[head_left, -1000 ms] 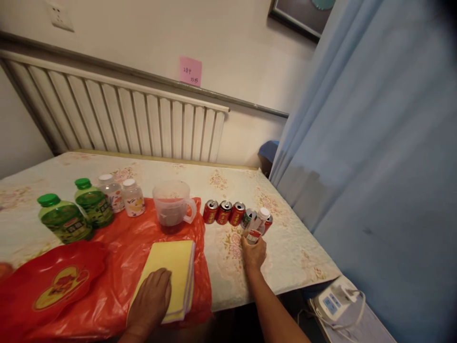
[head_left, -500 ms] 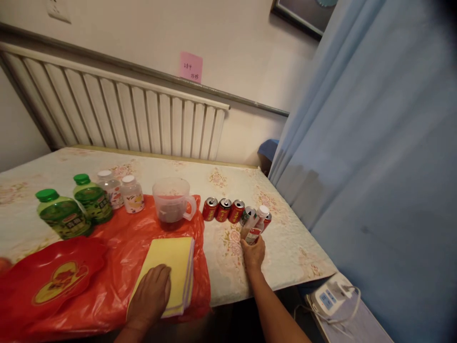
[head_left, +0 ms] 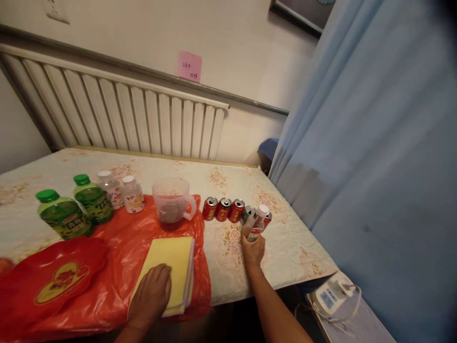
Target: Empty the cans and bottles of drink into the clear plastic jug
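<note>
My right hand is closed around the lower part of a clear plastic bottle with a white cap and a red-and-white label. The bottle stands just in front of a row of drink cans, partly covering the ones at the right end. Several red cans and a green-and-grey can make up this row. My left hand lies flat, fingers out, on a folded yellow cloth with purple-edged layers. Under the cloth is a red plastic sheet.
A translucent measuring jug, two white-capped jars and two green bottles stand to the left. A red plate lies near the front. Past the bed's right edge are a power strip and a blue curtain.
The bottle in my right hand has turned slightly, so its label faces differently. My left hand stays on the cloth. The other objects keep their places.
</note>
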Tool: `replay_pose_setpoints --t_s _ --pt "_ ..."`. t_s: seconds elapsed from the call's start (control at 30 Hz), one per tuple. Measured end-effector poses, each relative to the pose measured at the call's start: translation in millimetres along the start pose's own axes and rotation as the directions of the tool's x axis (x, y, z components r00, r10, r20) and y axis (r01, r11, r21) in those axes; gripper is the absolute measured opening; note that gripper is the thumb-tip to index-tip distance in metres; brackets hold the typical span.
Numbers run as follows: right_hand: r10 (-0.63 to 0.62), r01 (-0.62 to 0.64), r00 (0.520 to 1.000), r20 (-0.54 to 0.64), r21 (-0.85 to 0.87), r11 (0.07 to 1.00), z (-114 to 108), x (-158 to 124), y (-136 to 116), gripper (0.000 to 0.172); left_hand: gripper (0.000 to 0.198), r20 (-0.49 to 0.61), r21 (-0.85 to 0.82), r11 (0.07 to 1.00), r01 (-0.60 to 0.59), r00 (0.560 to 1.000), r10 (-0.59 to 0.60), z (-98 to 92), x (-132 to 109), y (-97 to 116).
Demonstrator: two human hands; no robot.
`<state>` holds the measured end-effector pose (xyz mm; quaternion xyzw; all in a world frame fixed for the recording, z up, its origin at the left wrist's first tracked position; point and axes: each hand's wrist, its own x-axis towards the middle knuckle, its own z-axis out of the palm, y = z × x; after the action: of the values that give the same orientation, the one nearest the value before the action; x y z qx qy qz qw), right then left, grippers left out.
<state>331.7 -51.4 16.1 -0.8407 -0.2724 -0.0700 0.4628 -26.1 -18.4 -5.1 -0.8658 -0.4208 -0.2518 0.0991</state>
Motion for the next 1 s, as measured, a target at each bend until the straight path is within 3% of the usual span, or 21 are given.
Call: replay_pose_setpoints --t_s 0.2,0.47,0.8,1.0 --pt "-0.037 0.020 0.988 0.153 0.110 0.994 -10.2 8.7 10.8 0.044 0.020 0.012 -0.014 1.000 0.008 1.000 -0.008 -0.1 0.3 0.2" --pt "-0.133 0.001 0.906 0.401 0.312 0.950 -24.9 29.2 18.7 0.035 0.020 -0.016 -0.024 1.000 0.011 1.000 -0.012 0.0 0.1 1.3" --pt "-0.101 -0.092 0.900 0.424 0.411 0.907 -20.0 28.9 20.2 0.047 0.020 0.007 -0.050 0.998 0.037 0.999 -0.037 -6.5 1.5 5.9" --pt "-0.105 -0.123 0.874 0.474 0.424 0.897 -19.7 44.1 17.4 0.037 0.020 0.029 -0.072 0.996 0.061 0.998 -0.059 -10.5 1.7 8.1"
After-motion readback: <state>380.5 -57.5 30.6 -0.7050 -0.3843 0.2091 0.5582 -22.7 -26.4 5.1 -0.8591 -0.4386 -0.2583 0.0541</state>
